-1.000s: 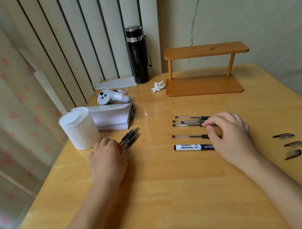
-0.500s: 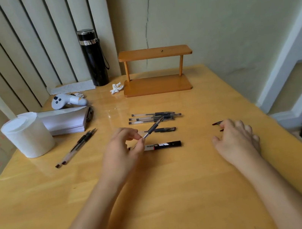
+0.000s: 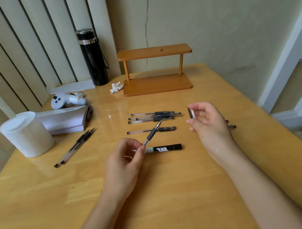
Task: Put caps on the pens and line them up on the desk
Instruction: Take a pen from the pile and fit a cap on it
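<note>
Pen [image 3: 152, 133] uncapped – clear barrel, dark grip, tip bare

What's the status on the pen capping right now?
Left hand holds uncapped pen, tip toward right. Right hand pinches cap, apart from tip. Nothing between them.

Soft, even daylight fills the scene, coming in from the blinds [image 3: 20, 46] at the far left. A pale sheen glints on the desk [image 3: 39, 193] near its far middle. Shadows under both hands are faint and diffuse. Focus holds sharp in the centre, while wide-angle bending curves the desk edges and wall lines outward.
</note>
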